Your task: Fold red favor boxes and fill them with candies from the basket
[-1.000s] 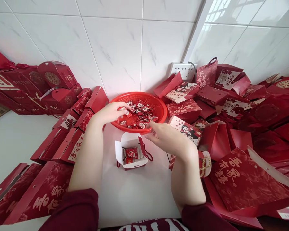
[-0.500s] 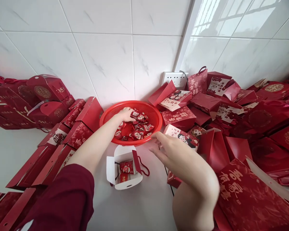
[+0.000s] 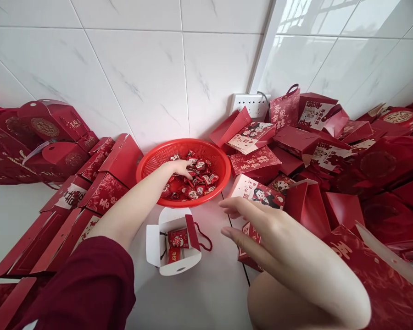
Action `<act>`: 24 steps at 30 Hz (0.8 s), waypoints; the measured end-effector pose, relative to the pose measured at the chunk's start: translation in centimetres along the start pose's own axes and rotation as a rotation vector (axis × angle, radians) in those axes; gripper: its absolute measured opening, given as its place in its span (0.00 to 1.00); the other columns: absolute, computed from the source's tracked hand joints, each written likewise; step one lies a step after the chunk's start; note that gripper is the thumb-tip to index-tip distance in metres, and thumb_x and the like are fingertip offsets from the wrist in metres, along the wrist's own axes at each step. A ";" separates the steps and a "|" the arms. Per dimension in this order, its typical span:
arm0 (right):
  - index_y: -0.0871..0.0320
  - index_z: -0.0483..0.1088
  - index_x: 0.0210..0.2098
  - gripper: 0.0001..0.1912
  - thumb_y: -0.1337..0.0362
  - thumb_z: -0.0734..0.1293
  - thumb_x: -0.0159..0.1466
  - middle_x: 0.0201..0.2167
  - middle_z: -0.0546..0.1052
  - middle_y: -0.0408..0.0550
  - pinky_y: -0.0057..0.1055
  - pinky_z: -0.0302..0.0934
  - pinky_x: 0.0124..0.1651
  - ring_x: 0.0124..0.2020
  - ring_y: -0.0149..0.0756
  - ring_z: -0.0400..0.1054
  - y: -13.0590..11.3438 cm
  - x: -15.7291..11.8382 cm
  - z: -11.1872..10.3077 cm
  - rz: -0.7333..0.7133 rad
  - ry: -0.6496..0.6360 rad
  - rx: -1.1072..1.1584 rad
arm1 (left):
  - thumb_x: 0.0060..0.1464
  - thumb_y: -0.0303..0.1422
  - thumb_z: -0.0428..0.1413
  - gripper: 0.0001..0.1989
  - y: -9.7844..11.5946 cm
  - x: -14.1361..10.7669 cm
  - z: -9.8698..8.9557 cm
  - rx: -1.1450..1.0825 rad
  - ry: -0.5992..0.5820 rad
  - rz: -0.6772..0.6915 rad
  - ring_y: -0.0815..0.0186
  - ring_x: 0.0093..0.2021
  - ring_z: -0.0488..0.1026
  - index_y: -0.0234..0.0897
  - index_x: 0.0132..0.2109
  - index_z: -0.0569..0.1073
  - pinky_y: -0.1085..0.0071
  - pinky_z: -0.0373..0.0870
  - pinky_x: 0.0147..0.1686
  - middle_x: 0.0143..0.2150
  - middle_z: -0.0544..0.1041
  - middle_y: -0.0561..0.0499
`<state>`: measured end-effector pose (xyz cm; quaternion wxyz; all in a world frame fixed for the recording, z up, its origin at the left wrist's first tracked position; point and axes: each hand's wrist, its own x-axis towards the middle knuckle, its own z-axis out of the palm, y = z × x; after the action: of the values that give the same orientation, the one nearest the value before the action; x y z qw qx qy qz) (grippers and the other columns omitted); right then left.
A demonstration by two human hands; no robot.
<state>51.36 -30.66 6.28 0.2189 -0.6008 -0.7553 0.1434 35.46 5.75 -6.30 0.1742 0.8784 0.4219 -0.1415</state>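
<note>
My left hand (image 3: 181, 168) reaches into the red plastic basket (image 3: 147, 160) and touches the small red wrapped candies (image 3: 201, 178) piled there. Its thumb and fingers look apart, though the fingertips are partly lost among the wrappers. In front of the basket stands an opened gift box (image 3: 179, 269) with a white inside, its flaps spread and a dark red cord handle at the right. Two red packets (image 3: 178, 238) lie inside the box. To the right of the box, my right hand (image 3: 258, 224) hovers empty with thumb and fingers parted.
Closed red boxes (image 3: 103, 195) stand in rows on the left, with red gift boxes (image 3: 60, 123) behind them. Folded and unfolded red cartons (image 3: 306, 201) are heaped on the right. A white power socket (image 3: 249, 105) sits against the tiled wall (image 3: 141, 82).
My left hand has shifted within the basket, towards the middle of the candies. My right hand has moved slightly right and down, its fingers spread. The view has tilted a little.
</note>
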 end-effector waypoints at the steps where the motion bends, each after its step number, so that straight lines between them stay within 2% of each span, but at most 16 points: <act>1: 0.52 0.62 0.56 0.16 0.60 0.60 0.69 0.45 0.76 0.49 0.43 0.65 0.49 0.43 0.44 0.73 0.2 0.1 0.1 0.028 0.010 -0.014 | 0.34 0.51 0.65 0.46 0.0 -0.1 -0.2 -0.010 -0.001 0.003 0.52 0.62 0.64 0.41 0.62 0.66 0.66 0.58 0.61 0.65 0.65 0.44; 5: 0.53 0.64 0.53 0.14 0.61 0.60 0.69 0.43 0.77 0.50 0.42 0.66 0.48 0.41 0.44 0.73 0.7 0.4 0.2 0.071 0.019 -0.034 | 0.39 0.55 0.61 0.33 -0.4 -0.7 -1.5 -0.066 -0.003 -0.022 0.50 0.62 0.64 0.39 0.49 0.78 0.65 0.57 0.61 0.58 0.73 0.44; 8: 0.53 0.65 0.52 0.13 0.63 0.59 0.69 0.42 0.77 0.50 0.42 0.66 0.48 0.40 0.44 0.74 0.9 0.6 0.2 0.061 0.010 -0.049 | 0.43 0.58 0.57 0.32 -0.9 -1.4 -2.1 -0.131 0.010 -0.071 0.49 0.60 0.65 0.36 0.44 0.79 0.65 0.61 0.58 0.55 0.74 0.41; 12: 0.54 0.63 0.55 0.16 0.61 0.60 0.69 0.43 0.77 0.50 0.42 0.66 0.46 0.40 0.45 0.74 0.7 0.6 0.3 0.056 -0.002 -0.083 | 0.48 0.57 0.54 0.31 -1.3 -2.1 -2.4 -0.242 0.020 -0.117 0.54 0.49 0.74 0.33 0.44 0.78 0.68 0.69 0.46 0.51 0.77 0.40; 15: 0.53 0.62 0.56 0.16 0.60 0.59 0.69 0.43 0.77 0.50 0.43 0.65 0.50 0.40 0.44 0.74 0.5 0.7 0.4 0.038 -0.023 -0.077 | 0.48 0.50 0.58 0.26 -1.1 -2.3 -2.3 -0.328 0.039 -0.104 0.58 0.45 0.75 0.34 0.46 0.77 0.71 0.71 0.42 0.51 0.76 0.42; 19: 0.52 0.62 0.54 0.15 0.61 0.60 0.69 0.42 0.77 0.48 0.43 0.65 0.50 0.40 0.44 0.74 0.4 0.8 0.6 0.040 -0.021 -0.052 | 0.47 0.45 0.61 0.22 -0.2 -3.3 -2.7 -0.453 0.097 -0.064 0.60 0.45 0.75 0.36 0.46 0.76 0.72 0.72 0.41 0.51 0.77 0.44; 21: 0.53 0.63 0.53 0.14 0.61 0.60 0.69 0.40 0.77 0.49 0.42 0.65 0.48 0.38 0.44 0.74 0.3 0.7 0.6 0.032 -0.010 -0.072 | 0.52 0.45 0.58 0.19 0.4 -4.4 -3.3 -0.526 0.133 -0.027 0.62 0.44 0.75 0.35 0.44 0.76 0.72 0.72 0.42 0.48 0.78 0.43; 24: 0.54 0.64 0.51 0.12 0.62 0.60 0.68 0.38 0.77 0.50 0.40 0.67 0.41 0.36 0.44 0.74 0.2 0.5 0.5 0.006 0.005 -0.092 | 0.59 0.43 0.51 0.19 1.6 -6.9 -4.6 -0.639 0.222 0.048 0.65 0.46 0.76 0.35 0.51 0.72 0.73 0.72 0.44 0.51 0.77 0.43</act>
<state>51.19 -30.07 5.87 0.1926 -0.6128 -0.7588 0.1078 33.08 2.00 0.85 0.3971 0.7991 0.4405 0.0987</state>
